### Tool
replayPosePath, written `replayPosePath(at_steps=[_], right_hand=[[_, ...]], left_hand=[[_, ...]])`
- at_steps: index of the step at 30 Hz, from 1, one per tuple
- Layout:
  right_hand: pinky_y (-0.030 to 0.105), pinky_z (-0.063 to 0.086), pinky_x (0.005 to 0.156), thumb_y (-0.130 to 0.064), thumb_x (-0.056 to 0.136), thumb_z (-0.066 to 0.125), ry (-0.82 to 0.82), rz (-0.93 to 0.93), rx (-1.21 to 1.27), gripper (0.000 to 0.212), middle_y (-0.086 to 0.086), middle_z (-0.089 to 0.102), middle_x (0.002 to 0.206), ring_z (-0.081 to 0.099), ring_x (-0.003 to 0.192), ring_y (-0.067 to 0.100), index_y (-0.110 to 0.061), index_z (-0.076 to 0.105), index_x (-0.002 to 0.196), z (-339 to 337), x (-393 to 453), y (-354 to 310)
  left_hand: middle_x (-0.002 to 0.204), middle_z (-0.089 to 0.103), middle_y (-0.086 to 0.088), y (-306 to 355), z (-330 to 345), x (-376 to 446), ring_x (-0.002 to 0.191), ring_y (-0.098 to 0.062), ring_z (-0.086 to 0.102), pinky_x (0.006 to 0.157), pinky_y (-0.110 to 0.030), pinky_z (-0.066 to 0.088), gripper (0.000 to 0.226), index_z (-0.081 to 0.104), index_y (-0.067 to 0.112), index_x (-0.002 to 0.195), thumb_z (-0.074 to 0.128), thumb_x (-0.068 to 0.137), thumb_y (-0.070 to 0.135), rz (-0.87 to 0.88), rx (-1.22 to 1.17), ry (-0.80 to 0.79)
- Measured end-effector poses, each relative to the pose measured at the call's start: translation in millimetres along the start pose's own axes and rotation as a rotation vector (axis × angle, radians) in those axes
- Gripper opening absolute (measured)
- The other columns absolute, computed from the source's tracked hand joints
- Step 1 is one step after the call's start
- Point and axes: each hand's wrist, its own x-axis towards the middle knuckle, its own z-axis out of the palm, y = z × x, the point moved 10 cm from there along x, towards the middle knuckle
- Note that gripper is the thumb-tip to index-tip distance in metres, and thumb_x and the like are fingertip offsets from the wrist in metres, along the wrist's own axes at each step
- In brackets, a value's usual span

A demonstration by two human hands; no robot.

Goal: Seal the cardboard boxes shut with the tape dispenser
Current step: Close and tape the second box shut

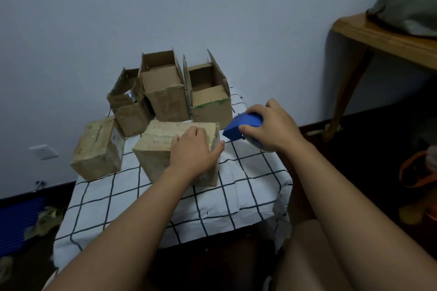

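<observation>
A closed cardboard box [156,146] stands in the middle of the checked tablecloth [248,186]. My left hand [194,151] lies on its top, fingers spread over the right part and thumb at its right edge. Just right of that box my right hand [272,125] grips a blue tape dispenser [241,125], whose nose points at the box's upper right corner. A second closed, taped box [97,149] sits at the left. Behind stand three boxes with open flaps: one at the left [127,111], one in the middle [163,87], one at the right [210,97].
The small table stands against a pale wall. A wooden table [383,38] with a grey bundle on it rises at the right. Orange items lie on the dark floor at the right, crumpled scraps and a blue mat at the left.
</observation>
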Motion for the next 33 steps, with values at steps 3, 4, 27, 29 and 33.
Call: replayPosePath(at_steps=[3,4,27,29,33], right_hand=[[0.028,0.039,0.073,-0.055,0.082,0.066,0.068,0.069,0.137,0.051,-0.005,0.038,0.105,0.05,0.088,0.015,-0.034,0.058,0.128,9.3,-10.6,13.3],[0.026,0.04,0.072,-0.054,0.083,0.066,0.086,0.087,0.174,0.052,-0.005,0.039,0.105,0.05,0.087,0.014,-0.033,0.058,0.129,13.1,-13.7,16.7],[-0.005,0.033,0.078,-0.039,0.087,0.075,0.404,0.164,0.555,0.053,-0.003,0.041,0.112,0.049,0.093,-0.008,-0.022,0.06,0.135,1.8,-31.8,21.9],[-0.006,0.032,0.078,-0.039,0.087,0.075,0.416,0.149,0.568,0.053,-0.003,0.041,0.112,0.049,0.094,-0.009,-0.022,0.06,0.135,-4.1,-32.0,19.3],[-0.007,0.031,0.079,-0.039,0.088,0.075,0.439,0.133,0.607,0.051,-0.005,0.041,0.112,0.046,0.096,-0.02,-0.023,0.06,0.134,-14.6,-33.6,16.4]], left_hand=[[0.126,0.051,-0.009,2.0,-0.9,6.5,0.111,-0.029,0.053,0.099,-0.05,0.04,0.056,0.052,0.011,0.124,0.038,0.094,0.056,-0.087,0.028,-0.034],[0.13,0.049,-0.011,2.9,-0.4,8.7,0.113,-0.031,0.053,0.1,-0.051,0.039,0.054,0.05,0.01,0.127,0.039,0.096,0.052,-0.115,0.033,-0.052],[0.136,0.037,-0.014,20.0,16.8,10.2,0.13,-0.04,0.036,0.109,-0.065,0.019,0.043,0.037,0.007,0.132,0.048,0.091,0.012,-0.18,0.127,-0.087],[0.134,0.04,-0.013,21.0,12.0,2.8,0.132,-0.04,0.035,0.111,-0.064,0.018,0.038,0.04,0.008,0.128,0.046,0.091,0.008,-0.129,0.152,-0.06],[0.13,0.045,-0.008,6.3,-5.6,-20.1,0.123,-0.031,0.041,0.113,-0.053,0.023,0.025,0.045,0.012,0.117,0.042,0.093,0.007,0.011,0.173,0.04]])
